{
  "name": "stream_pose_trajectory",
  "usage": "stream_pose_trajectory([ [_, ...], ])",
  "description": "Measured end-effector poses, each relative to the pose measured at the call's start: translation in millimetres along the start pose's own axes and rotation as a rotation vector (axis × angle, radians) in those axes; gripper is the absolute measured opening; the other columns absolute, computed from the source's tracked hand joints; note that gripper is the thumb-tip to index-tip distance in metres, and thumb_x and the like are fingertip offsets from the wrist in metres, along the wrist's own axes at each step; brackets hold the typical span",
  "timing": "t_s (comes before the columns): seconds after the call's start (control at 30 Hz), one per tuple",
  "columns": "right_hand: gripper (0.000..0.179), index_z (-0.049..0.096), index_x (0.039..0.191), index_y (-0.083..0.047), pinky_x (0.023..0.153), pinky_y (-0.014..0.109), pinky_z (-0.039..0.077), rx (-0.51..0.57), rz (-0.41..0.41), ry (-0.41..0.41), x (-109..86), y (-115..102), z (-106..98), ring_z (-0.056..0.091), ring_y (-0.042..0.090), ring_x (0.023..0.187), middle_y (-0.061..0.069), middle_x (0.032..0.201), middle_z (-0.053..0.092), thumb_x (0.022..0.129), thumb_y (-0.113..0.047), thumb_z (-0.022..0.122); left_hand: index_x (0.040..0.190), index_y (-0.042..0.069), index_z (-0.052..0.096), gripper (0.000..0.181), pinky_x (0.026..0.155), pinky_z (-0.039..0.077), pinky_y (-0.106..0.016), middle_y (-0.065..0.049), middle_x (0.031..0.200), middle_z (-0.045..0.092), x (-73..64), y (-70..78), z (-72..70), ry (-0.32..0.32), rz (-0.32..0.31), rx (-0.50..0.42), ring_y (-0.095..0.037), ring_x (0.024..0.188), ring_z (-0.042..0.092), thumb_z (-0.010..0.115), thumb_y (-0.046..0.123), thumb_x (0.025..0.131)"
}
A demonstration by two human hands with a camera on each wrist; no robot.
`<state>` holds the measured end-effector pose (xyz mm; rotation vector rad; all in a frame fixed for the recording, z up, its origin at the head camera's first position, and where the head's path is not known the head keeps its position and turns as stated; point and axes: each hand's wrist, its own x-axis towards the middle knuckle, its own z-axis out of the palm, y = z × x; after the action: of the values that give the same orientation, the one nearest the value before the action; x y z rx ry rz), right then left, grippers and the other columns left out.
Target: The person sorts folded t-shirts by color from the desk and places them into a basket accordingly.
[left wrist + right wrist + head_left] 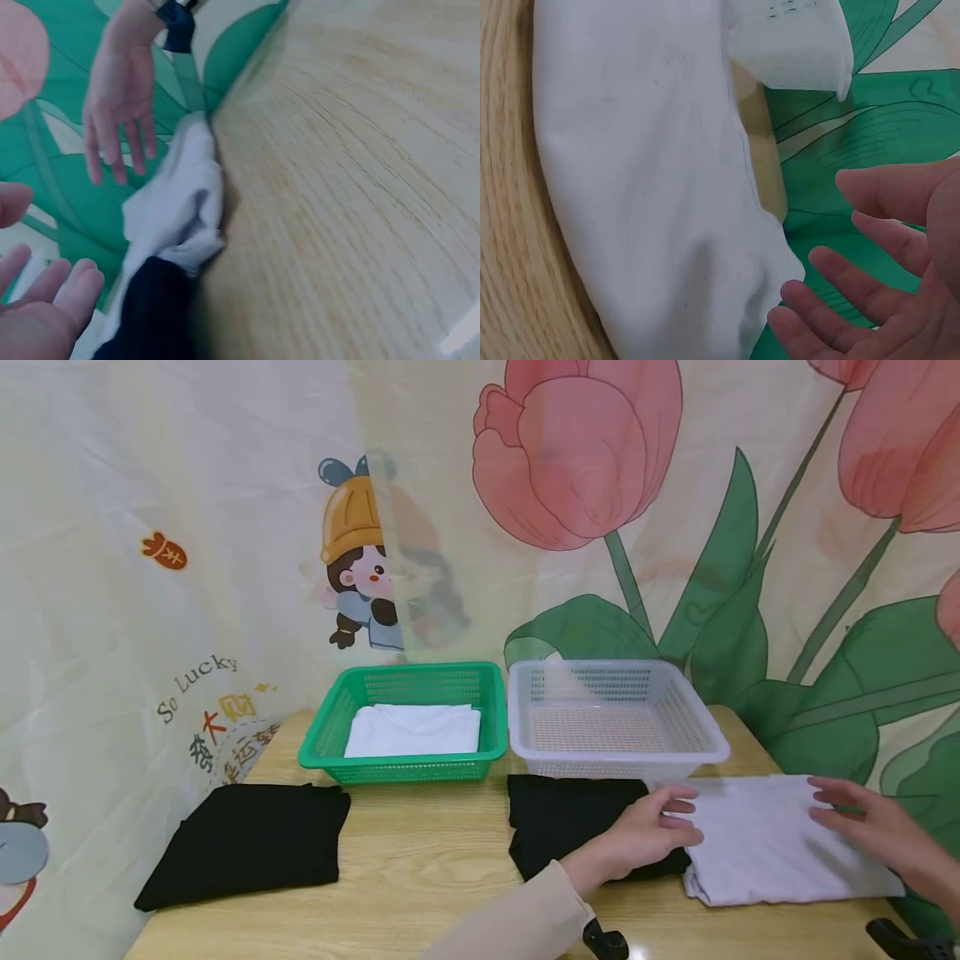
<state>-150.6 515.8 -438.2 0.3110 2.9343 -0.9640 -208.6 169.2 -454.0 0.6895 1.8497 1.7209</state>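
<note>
A folded white cloth (772, 843) lies at the right end of the table, its left edge against a folded black cloth (570, 818). My left hand (637, 835) hovers over where the two cloths meet, fingers spread and holding nothing. At the white cloth's right side is my right hand (877, 827), fingers loosely extended; in the right wrist view its fingertips (795, 292) come right to the cloth's edge. The left wrist view shows both hands above the cloths with relaxed fingers.
A green basket (405, 768) with a folded white garment (412, 731) in it stands at the back. Beside it is a white basket (615, 756). Another folded black cloth (255, 839) lies at the table's left. A printed curtain (442, 527) hangs behind the wooden table (420, 852).
</note>
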Motion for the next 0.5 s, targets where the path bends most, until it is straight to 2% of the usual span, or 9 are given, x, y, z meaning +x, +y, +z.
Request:
stream_pose_trajectory([
  [0.1,0.079,0.030,0.153,0.019,0.085,0.061,0.056,-0.020,0.012,0.000,4.0,6.7,1.3,0.046,0.068,0.121,0.050,0.145,0.038,0.111,-0.043,0.055,0.144,0.026,0.062,0.049,0.088,0.054,-0.020,0.011,0.130,0.066,4.5,-6.7,3.2,0.002,-0.013,0.015,0.001,0.112,0.063,0.075,0.014,0.098],
  [0.23,0.081,0.028,0.153,0.020,0.088,0.066,0.051,-0.036,0.040,-0.017,7.1,15.7,0.7,0.042,0.070,0.122,0.051,0.142,0.035,0.111,-0.045,0.055,0.144,0.025,0.062,0.050,0.090,0.053,-0.021,0.010,0.132,0.065,7.0,-14.1,3.1,0.042,-0.046,0.071,-0.002,0.115,0.062,0.077,0.015,0.097],
  [0.5,0.083,0.031,0.150,0.020,0.089,0.066,0.052,-0.053,0.050,-0.035,10.6,31.1,2.9,0.044,0.071,0.119,0.052,0.139,0.034,0.107,-0.043,0.064,0.143,0.025,0.063,0.053,0.086,0.054,-0.023,0.006,0.128,0.062,1.4,-13.6,-6.0,0.139,-0.088,0.145,-0.005,0.110,0.062,0.080,0.018,0.094],
])
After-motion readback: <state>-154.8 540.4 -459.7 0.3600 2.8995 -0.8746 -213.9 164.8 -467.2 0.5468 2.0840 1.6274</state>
